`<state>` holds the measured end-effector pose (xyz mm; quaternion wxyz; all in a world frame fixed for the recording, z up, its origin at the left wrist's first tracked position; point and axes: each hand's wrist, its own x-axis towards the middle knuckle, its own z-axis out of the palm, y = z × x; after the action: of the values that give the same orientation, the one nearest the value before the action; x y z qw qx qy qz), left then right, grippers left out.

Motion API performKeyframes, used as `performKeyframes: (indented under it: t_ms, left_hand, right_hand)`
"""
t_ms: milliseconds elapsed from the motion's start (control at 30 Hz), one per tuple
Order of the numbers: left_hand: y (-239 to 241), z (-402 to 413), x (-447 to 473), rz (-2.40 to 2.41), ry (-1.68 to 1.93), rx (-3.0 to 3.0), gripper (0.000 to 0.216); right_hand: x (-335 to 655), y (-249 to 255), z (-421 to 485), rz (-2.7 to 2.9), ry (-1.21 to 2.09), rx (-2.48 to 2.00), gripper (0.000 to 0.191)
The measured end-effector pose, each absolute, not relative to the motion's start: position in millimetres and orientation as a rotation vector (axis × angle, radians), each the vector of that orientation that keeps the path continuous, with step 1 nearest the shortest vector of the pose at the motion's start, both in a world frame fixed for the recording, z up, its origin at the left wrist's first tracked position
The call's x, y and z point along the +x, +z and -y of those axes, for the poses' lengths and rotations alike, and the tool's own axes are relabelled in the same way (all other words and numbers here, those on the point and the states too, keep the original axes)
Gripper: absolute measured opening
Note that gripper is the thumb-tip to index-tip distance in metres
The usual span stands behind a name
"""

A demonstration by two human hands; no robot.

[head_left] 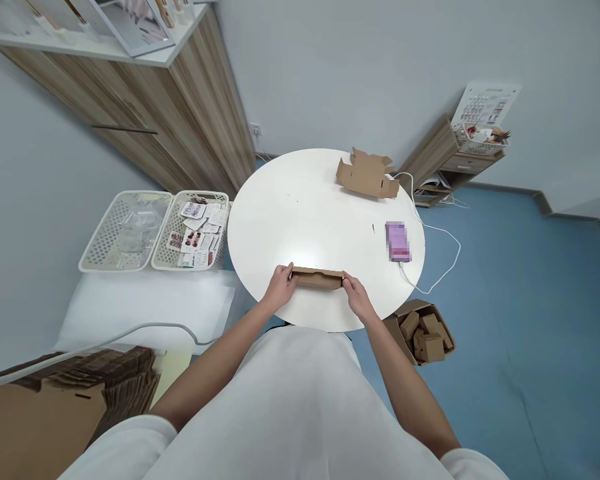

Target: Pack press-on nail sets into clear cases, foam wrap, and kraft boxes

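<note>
A small flat brown cardboard box (317,277) lies on the near part of the round white table (305,213). My left hand (280,285) grips its left end with fingers curled round the edge. My right hand (356,293) grips its right end the same way. Both hands press the box between them, close to the table's near edge.
A half-folded cardboard box blank (367,175) lies at the table's far side, and a purple phone (398,241) with a white cable near the right edge. Two white baskets (155,230) stand left. An open carton of small boxes (423,330) sits on the floor right. Flat cardboard stacks (115,380) lie lower left.
</note>
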<state>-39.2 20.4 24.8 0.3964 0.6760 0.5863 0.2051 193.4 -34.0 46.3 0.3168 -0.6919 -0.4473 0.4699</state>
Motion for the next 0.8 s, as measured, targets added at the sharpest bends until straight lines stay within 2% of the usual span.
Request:
performKeyframes:
  t_ms: [167, 500, 667, 800]
  left_hand:
    - [32, -31, -40, -1.519, 0.572, 1.811, 0.042]
    - [36, -40, -53, -1.398, 0.581, 1.813, 0.037]
    - [36, -36, -66, -1.259, 0.525, 1.792, 0.043]
    - [29, -31, -72, -1.289, 0.545, 1.496, 0.053]
  right_hand:
    - [184, 45, 24, 1.214, 1.030, -1.865, 0.047]
    - [178, 55, 16, 1.200, 1.026, -1.870, 0.036]
    - [177, 58, 29, 1.225, 1.067, -1.828, 0.032]
    - [173, 55, 36, 1.118, 1.139, -1.784, 0.037]
